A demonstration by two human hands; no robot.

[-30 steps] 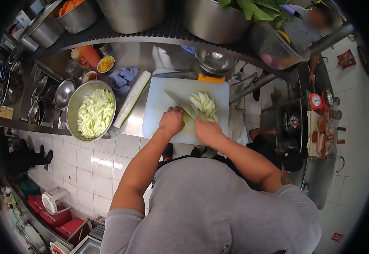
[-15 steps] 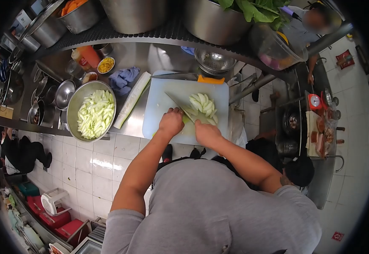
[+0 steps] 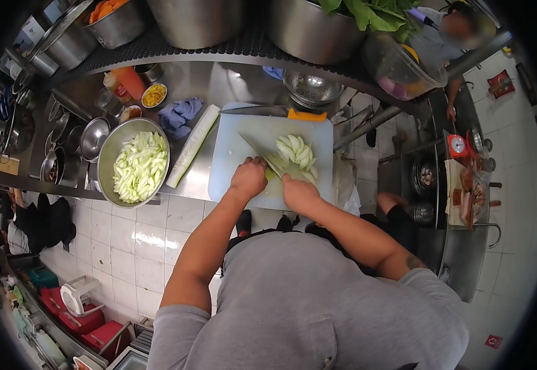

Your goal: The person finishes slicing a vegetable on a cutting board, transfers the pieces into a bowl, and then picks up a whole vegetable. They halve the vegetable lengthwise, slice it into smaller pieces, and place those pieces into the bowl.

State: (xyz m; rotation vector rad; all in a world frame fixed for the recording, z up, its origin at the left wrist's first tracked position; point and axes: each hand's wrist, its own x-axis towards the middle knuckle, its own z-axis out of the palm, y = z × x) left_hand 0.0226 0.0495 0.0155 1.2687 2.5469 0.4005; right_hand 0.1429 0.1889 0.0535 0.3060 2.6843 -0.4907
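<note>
On the white cutting board (image 3: 226,139), my right hand (image 3: 300,194) grips a kitchen knife (image 3: 257,152) whose blade points away and to the left. My left hand (image 3: 249,177) has its fingers curled beside the blade, on a pale green vegetable piece (image 3: 271,174) that is mostly hidden. Right of the blade lies a heap of pale green slices (image 3: 296,152). A second knife with an orange handle (image 3: 307,115) rests along the board's far edge. Left of the board is a long, pale green vegetable length (image 3: 194,147), resembling a peeled gourd.
A metal bowl (image 3: 103,169) holds cut vegetable pieces (image 3: 139,166). Behind it are a blue cloth (image 3: 180,115) and a small bowl of yellow pieces (image 3: 154,95). A colander (image 3: 313,86) stands beyond the board. Overhead, a shelf (image 3: 244,60) carries large pots. Other people are nearby.
Both my hands and the knife stay almost in place. The person at the lower right has shifted, showing a bent arm now. The person at the far left has moved slightly too.
</note>
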